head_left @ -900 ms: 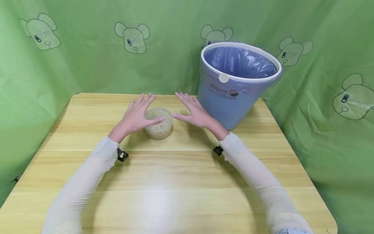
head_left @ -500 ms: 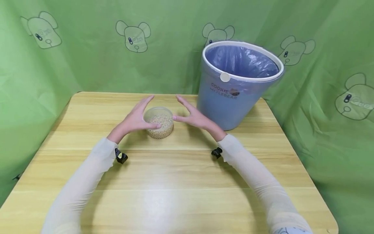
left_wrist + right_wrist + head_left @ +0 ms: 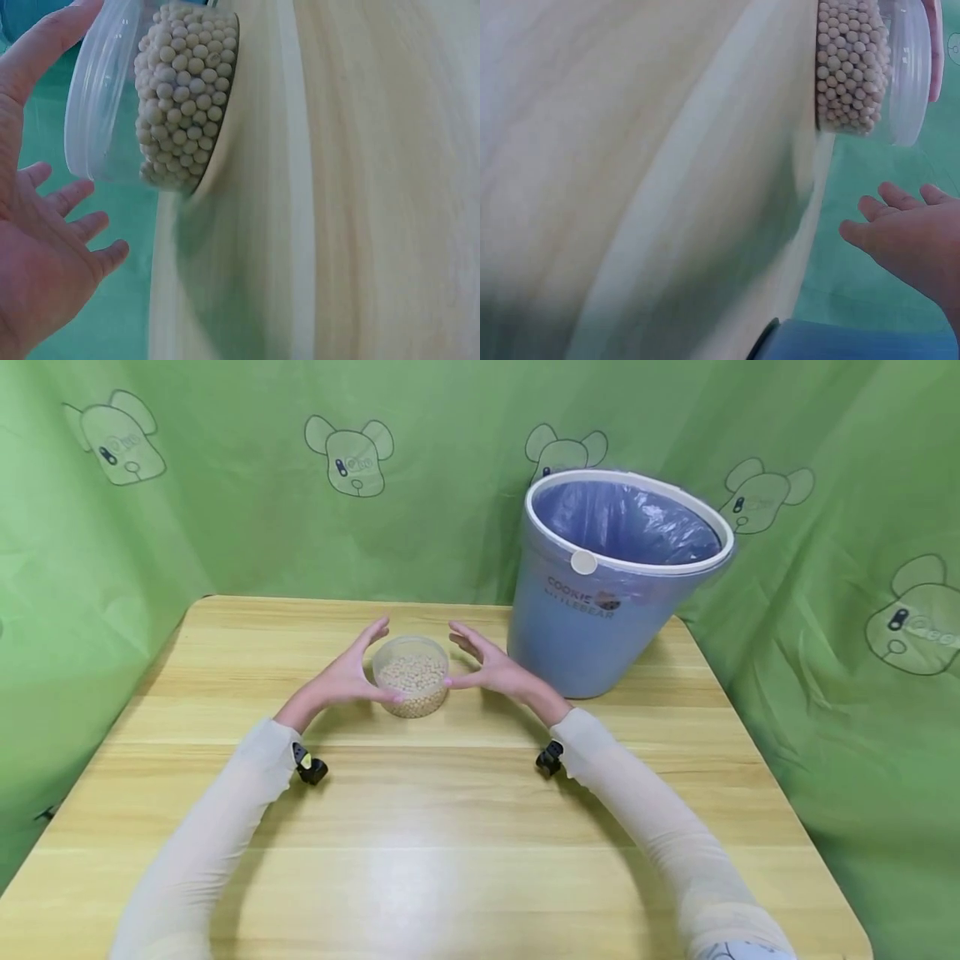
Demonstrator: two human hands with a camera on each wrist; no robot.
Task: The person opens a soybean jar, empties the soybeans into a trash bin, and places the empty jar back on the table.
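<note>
A round clear plastic container (image 3: 411,675) part-filled with pale dried beans stands on the wooden table (image 3: 450,827) with no lid on it. My left hand (image 3: 360,668) is at its left side, on edge with the fingers stretched out and the thumb against the container's near wall. My right hand (image 3: 472,662) mirrors it on the right, thumb tip at the container's side. In the left wrist view the fingers (image 3: 75,225) stand clear of the container (image 3: 150,97). The right wrist view likewise shows a gap between fingers (image 3: 900,206) and container (image 3: 862,67).
A blue bin (image 3: 600,627) with a purple liner and white rim stands at the table's back right, close to my right forearm. Green cloth with bear prints hangs behind and beside the table. Bare wood lies between me and the container.
Both hands have turned from lying spread over the container to standing on edge beside it, and have drawn in until the thumbs reach its wall. The container has not moved.
</note>
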